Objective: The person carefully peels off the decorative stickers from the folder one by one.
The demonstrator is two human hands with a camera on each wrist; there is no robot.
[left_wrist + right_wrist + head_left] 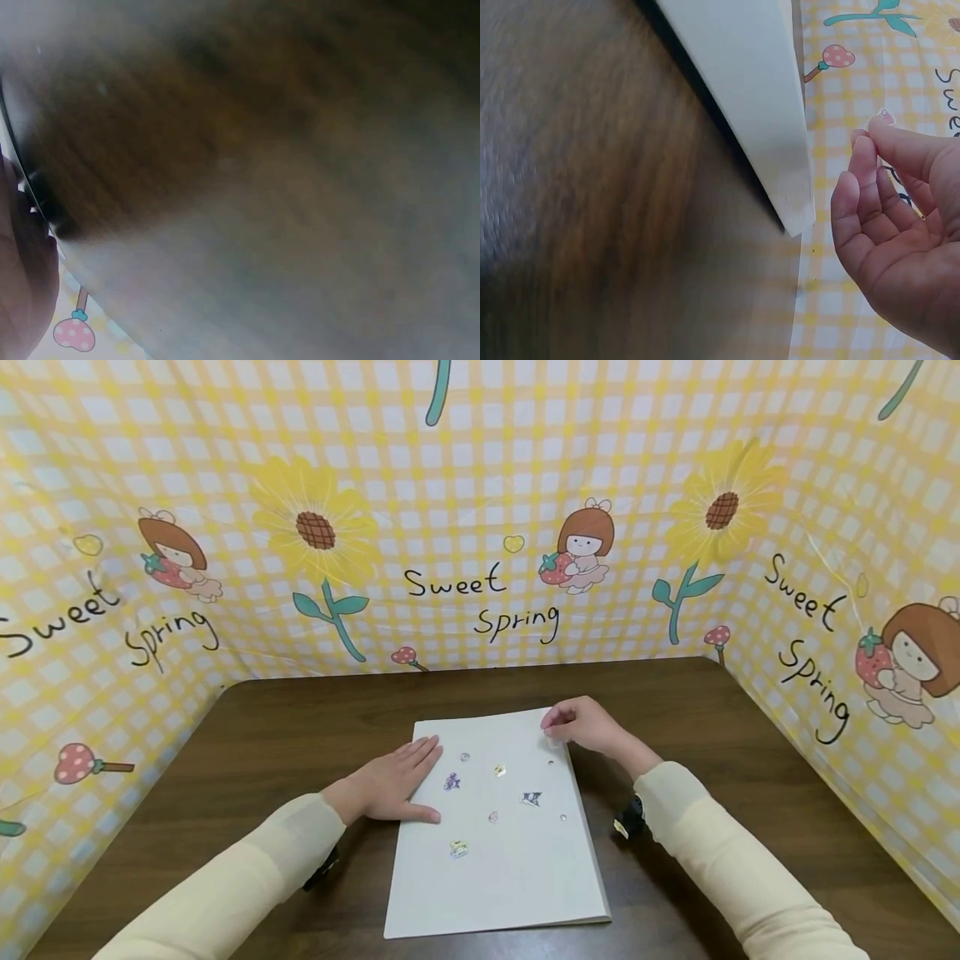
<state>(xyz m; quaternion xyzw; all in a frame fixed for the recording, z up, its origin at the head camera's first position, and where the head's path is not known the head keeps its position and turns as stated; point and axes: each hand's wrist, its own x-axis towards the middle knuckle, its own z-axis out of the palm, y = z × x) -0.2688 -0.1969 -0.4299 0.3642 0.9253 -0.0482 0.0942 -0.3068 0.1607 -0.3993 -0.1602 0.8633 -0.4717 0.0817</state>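
Cream sleeves (232, 877) flank white paper (517, 885) on a table (315, 710). Left hand (390, 781) lies flat, fingers straight, on its left edge; right hand (581, 724) pinches a small sticker (886, 116) at the far right corner. Clinging to skin, it might fold.

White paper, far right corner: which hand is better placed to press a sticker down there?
The right hand, I'd judge: it pinches a small sticker and is already near that corner, while the left hand lies on the white paper at its left edge.
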